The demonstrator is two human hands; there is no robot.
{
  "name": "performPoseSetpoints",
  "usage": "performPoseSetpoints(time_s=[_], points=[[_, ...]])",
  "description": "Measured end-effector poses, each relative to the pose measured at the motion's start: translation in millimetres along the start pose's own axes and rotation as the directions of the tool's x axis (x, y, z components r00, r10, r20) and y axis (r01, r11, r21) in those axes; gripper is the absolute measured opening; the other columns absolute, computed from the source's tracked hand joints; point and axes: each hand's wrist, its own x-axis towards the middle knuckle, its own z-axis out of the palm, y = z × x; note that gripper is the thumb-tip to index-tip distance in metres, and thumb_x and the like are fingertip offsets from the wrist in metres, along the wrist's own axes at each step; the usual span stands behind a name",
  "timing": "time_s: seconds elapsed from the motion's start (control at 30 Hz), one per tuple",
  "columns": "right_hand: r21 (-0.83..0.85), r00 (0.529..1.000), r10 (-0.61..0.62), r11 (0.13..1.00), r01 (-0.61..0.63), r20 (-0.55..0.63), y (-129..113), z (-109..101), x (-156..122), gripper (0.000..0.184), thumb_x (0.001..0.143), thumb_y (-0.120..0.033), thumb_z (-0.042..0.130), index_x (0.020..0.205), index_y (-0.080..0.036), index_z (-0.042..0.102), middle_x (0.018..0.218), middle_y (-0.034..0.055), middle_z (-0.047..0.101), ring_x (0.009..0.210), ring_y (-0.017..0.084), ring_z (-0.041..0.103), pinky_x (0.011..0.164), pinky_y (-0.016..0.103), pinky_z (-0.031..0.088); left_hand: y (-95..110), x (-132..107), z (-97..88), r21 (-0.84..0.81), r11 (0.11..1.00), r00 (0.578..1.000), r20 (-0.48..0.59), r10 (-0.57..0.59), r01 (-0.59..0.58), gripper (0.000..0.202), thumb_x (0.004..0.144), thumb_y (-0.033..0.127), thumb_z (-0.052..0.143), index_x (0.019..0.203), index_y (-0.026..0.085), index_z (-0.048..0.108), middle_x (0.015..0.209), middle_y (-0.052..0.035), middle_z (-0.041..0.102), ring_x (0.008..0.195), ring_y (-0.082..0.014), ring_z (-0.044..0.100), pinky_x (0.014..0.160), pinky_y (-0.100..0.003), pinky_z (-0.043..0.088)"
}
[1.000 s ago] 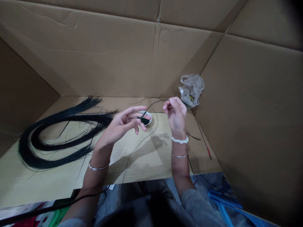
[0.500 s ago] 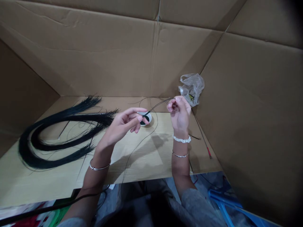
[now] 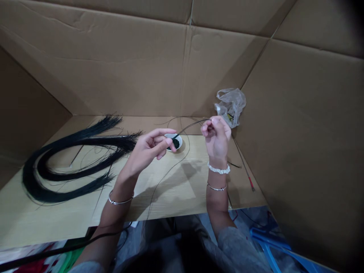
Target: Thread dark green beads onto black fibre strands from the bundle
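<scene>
A pale wooden tabletop sits inside cardboard walls. The left grip, bent at the wrist, pinches a thin black strand above a small white dish. The upright right grip clenches its far end at 1 o'clock, with a black fibre bundle at 9 o'clock.

A thin black wire is pinched at one end by the right hand's fingers and is drawn down at a slant toward a small white dish, where its lower end is lost against a dark clump above the rim. Tiny dark beads are heaped in the dish, which is set on the desk just beside the left hand's fingertips.
</scene>
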Motion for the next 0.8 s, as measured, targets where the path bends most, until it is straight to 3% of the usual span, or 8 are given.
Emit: performPoseSetpoints(time_s=[0.8], points=[[0.04,0.999,-0.037,0.999,0.037,0.021,-10.0,3.1,-8.0,0.024,0.085,-0.043,0.072,0.074,-0.024,0.061,0.064,-0.0036,0.061,0.056,0.01,0.053,0.054,0.024,0.044,1.7,-0.7,2.2,0.012,0.999,0.999,-0.036,-0.035,0.035,0.027,0.091,0.029,0.071,0.115,0.016,0.072,0.067,-0.0019,0.068,0.048,-0.0067,0.031,0.046,-0.023,0.022]])
